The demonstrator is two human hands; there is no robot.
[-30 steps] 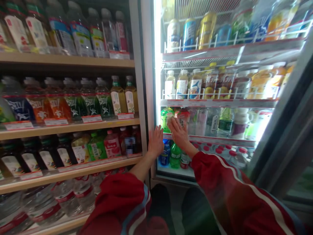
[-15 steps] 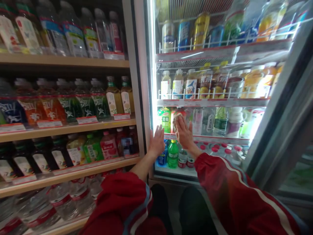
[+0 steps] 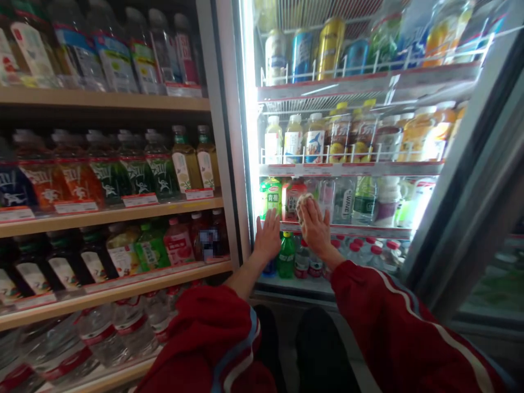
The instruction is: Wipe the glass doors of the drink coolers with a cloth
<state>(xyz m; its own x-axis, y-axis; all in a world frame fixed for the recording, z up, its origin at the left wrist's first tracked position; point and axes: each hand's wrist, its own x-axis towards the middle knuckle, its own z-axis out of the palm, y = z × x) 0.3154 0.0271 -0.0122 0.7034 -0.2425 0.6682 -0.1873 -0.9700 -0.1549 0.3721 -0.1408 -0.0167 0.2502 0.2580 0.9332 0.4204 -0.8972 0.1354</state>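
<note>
My right hand (image 3: 316, 228) lies flat against the front rail of the lit fridge's lower shelf (image 3: 368, 230), pressing a small pale cloth (image 3: 303, 203) under its fingertips. The cloth rests just in front of a red-labelled bottle (image 3: 291, 197). My left hand (image 3: 268, 237) is open, fingers stretched upward, palm against the same rail beside the fridge's left frame. It sits below a green-labelled bottle (image 3: 271, 197) and next to a green bottle (image 3: 286, 255) on the bottom shelf. Both arms wear red sleeves.
The fridge door (image 3: 470, 180) stands open at the right. Wire-fronted fridge shelves (image 3: 347, 164) hold several bottles and cans. To the left, wooden shelves (image 3: 110, 215) carry rows of drinks, with water bottles (image 3: 102, 335) at the bottom. My dark-trousered knees (image 3: 315, 349) are near the fridge base.
My right hand has slid rightward along the shelf rail with the cloth. My left hand has moved from the fridge frame onto the rail. The view has shifted slightly right.
</note>
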